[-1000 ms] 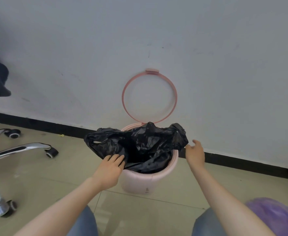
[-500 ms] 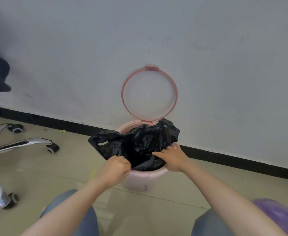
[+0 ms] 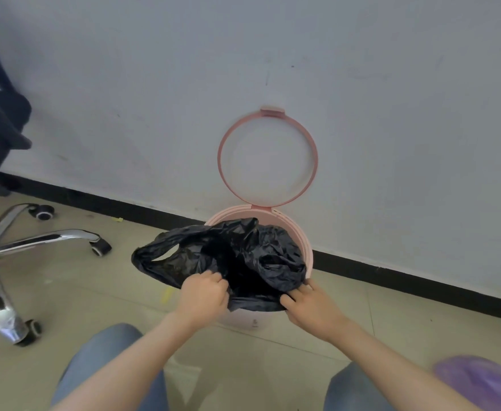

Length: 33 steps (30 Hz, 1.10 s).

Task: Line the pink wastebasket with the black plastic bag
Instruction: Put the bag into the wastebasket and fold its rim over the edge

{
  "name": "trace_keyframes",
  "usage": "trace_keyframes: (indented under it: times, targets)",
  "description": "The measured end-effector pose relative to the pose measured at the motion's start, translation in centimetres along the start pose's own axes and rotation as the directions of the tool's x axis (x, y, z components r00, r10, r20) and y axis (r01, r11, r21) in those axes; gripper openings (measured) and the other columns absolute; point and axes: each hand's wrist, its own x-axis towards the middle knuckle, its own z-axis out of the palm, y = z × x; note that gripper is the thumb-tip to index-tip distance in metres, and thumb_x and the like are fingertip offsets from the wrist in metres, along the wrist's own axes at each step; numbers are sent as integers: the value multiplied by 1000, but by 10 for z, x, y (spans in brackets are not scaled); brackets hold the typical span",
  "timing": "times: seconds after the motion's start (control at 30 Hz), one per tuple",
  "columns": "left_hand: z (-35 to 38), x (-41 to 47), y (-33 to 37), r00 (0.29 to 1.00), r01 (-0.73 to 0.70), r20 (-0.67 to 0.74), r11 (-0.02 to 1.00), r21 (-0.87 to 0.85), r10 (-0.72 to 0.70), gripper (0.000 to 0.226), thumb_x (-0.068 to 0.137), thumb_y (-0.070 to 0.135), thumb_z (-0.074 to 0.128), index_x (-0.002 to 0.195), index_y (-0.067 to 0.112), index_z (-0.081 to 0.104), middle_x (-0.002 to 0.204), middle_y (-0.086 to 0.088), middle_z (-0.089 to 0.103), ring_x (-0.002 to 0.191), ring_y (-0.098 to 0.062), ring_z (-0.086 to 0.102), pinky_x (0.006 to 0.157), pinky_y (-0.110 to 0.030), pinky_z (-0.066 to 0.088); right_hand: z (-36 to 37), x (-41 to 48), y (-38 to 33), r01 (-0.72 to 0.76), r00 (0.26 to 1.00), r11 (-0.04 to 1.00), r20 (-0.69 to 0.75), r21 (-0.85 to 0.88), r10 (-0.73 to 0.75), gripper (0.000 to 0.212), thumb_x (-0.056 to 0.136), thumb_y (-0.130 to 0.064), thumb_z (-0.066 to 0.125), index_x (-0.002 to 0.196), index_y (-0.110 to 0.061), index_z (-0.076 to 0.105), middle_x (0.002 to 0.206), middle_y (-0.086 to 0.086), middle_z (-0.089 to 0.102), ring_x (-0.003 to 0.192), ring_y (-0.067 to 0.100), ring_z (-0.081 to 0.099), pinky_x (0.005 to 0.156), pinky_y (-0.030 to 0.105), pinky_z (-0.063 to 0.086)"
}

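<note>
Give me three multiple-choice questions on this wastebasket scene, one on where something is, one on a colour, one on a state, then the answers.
1. Where does the chair base stand?
A. left of the wastebasket
B. right of it
C. inside it

2. What colour is the retaining ring?
A. black
B. pink
C. white

3. How is the black bag placed?
A. folded flat on the floor
B. smooth, clamped under the ring
C. crumpled over the basket's mouth, partly hanging off its left side

Answers: 1 A, the chrome legs sit at far left. 2 B, it matches the basket. 3 C, the left hand and right hand grip its near edge while the ring stands raised against the wall.
</note>
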Motion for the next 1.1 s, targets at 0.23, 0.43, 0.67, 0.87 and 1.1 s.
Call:
trace_keyframes:
  times: [0.23,0.43,0.67,0.87,1.1]
  targets:
    - [22,19,37,903,103,426,992,-71,-63,91,71,76,-11,143,31,23,152,-3,23,142,-34,17,114,-52,15,-5,-7,-1,-259,966,965,-5,49,260,52,72,-39,45,119,-19,51,96,6,73,69,22,70,52,23,53]
    - [35,11,22,885,76,454,994,74,-102,66,94,49,-2,114,41,60,103,1,74,97,-28,69,77,-46,55,-19,-10,58,-673,724,721,349,166,595,47,91,-20,47,137,-15,37,140,19,42,122,35,48,94,38,44]
    - [33,9,5,891,-51,454,991,123,-10,49,77,52,28,111,42,61,99,3,75,92,-23,70,74,-42,57,-18,-19,57,-452,892,818,194,357,409,25,84,-6,51,99,-6,71,111,9,70,103,27,65,82,32,53]
    - [25,10,9,919,-57,393,998,41,36,44,86,46,32,126,41,50,123,-6,65,117,-32,57,95,-51,45,-8,-34,32,-158,884,984,-456,-79,106,20,84,-2,45,97,-9,59,113,15,59,102,31,50,80,37,40]
    - [29,6,-6,899,-53,432,996,-65,76,47,95,41,35,141,35,26,154,-7,24,144,-28,5,116,-47,-5,4,-26,30,-154,980,979,103,-133,169,57,62,-36,75,116,-29,59,113,1,69,114,30,58,97,54,32]
